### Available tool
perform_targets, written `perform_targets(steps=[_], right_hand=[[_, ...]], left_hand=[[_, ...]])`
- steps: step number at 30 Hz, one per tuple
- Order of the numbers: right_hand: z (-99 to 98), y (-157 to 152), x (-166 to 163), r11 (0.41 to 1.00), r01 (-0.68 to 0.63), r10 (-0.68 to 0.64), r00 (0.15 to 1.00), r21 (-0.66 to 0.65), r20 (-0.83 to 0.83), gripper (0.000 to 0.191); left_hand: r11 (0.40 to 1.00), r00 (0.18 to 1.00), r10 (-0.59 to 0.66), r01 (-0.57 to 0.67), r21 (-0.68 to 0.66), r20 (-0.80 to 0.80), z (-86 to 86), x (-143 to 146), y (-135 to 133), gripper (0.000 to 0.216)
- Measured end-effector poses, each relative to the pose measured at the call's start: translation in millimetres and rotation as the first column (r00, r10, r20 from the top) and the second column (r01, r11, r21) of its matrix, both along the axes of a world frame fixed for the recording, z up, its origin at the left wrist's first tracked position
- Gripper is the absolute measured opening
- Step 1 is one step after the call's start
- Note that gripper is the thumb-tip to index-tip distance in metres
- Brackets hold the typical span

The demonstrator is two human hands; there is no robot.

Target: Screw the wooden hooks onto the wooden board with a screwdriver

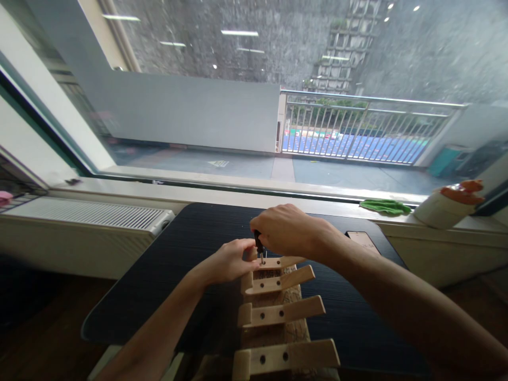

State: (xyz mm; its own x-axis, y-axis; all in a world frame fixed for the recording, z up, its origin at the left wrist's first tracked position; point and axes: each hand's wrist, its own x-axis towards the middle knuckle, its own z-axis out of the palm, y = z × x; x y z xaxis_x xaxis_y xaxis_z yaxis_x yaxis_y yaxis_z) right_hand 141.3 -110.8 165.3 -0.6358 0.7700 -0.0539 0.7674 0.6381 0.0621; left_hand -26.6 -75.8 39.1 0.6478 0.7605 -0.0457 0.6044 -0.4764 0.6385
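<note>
My right hand (288, 230) is closed around the black handle of a screwdriver (259, 244), which points down. Its metal tip meets a screw hole in the farthest wooden slat (272, 262) of a wooden rack. My left hand (230, 260) is beside the tip, its fingers bent together at the slat's left end; whether they pinch a small part is hidden. Toward me lie more slats, such as the nearest slat (293, 360), each with two dark screws, set across a patterned board (296, 301).
The rack rests on a black table (166, 264). A phone (362, 242) lies at the right, partly behind my right forearm. On the window sill are a green cloth (384, 207) and a white container (440, 208) with an orange top. A radiator (91, 233) stands at the left.
</note>
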Motion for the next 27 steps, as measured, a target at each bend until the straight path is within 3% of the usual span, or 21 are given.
perform_targets(steps=[10,18,27], right_hand=[[2.5,-2,-7,0.999,0.048,-0.048,0.997,0.008,0.054,0.015],[-4.8,-1,-10,0.994,0.097,-0.098,0.995,0.045,0.017,0.021],[-14.1,0,-9,1.0,0.01,-0.01,1.0,-0.024,-0.002,0.01]], left_hand=[[0.999,0.999,0.01,-0.012,-0.05,-0.042,-15.9,3,6,0.021],[0.999,0.999,0.036,-0.037,-0.034,-0.016,-12.4,8,2,0.021],[0.999,0.997,0.027,-0.024,-0.037,0.079,-4.7,12,-2,0.021]])
